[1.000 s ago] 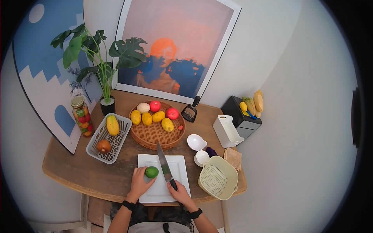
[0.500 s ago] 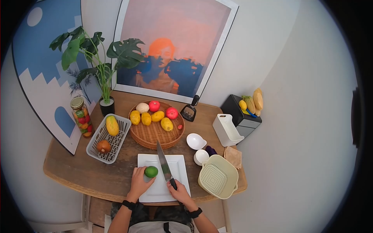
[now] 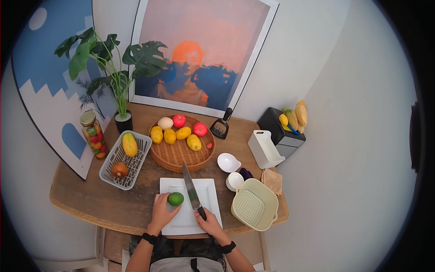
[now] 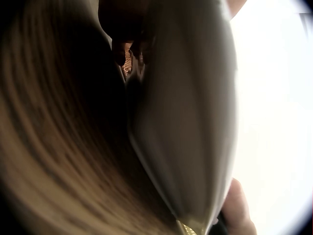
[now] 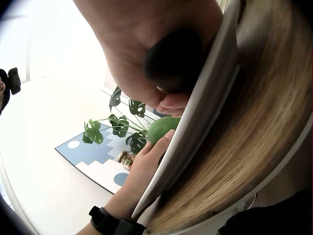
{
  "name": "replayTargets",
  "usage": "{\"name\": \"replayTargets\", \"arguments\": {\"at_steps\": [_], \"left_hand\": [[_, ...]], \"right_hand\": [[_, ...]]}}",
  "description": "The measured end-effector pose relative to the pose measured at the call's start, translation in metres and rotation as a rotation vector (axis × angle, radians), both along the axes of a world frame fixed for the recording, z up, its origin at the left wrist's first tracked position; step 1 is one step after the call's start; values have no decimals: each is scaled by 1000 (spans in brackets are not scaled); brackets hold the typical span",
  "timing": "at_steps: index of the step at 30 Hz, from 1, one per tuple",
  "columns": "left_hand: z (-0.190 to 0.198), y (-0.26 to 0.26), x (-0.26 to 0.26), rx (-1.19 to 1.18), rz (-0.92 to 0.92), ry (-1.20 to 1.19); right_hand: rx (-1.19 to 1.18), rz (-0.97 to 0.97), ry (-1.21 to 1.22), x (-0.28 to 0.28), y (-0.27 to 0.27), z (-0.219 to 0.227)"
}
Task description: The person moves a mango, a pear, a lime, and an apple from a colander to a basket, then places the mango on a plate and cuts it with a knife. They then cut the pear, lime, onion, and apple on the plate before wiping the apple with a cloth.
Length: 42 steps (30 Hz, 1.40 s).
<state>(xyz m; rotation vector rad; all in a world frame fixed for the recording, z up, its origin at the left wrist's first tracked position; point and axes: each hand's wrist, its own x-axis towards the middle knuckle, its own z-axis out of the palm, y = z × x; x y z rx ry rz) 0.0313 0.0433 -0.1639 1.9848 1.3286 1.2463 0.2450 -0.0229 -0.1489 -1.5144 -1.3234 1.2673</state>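
Observation:
On the white square plate (image 3: 183,226), my left hand (image 3: 162,211) holds a green lime (image 3: 176,198) between thumb and fingers, near the plate's left side. My right hand (image 3: 208,223) grips the black handle of a large kitchen knife (image 3: 192,191). Its blade lies over the plate to the right of the lime, apart from it, with the tip pointing away towards the wicker basket. The right wrist view shows the butt of the knife handle (image 5: 173,61) in my curled fingers, and the lime (image 5: 162,129) beyond.
Behind the plate stands a round wicker basket (image 3: 174,161) of yellow and red fruit. A grey plastic basket (image 3: 107,170) with two fruits, a jar (image 3: 94,136) and a potted plant (image 3: 123,122) are left. White bowls (image 3: 229,163) and a pale green colander (image 3: 254,206) are right.
The head view has shifted very slightly. Both hands keep their places, with the lime and the knife held as before.

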Motion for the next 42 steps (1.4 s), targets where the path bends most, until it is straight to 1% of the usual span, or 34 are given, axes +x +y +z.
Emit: {"name": "replayTargets", "arguments": {"at_steps": [7,10,16,25,31,42], "left_hand": [[2,0,0,-29,8,-38],[0,0,-1,-36,6,-46],[0,1,-1,-28,6,-43],[2,0,0,-24,8,-52],[2,-1,0,-24,6,-44],[0,-2,1,-24,11,-33]], "right_hand": [[12,-17,-54,0,1,0],[-36,-16,-41,-1,1,6],[-39,-13,-40,0,2,1],[-43,-13,-19,-1,1,6],[-18,-9,17,0,0,0],[11,-12,7,1,0,-2]]}}
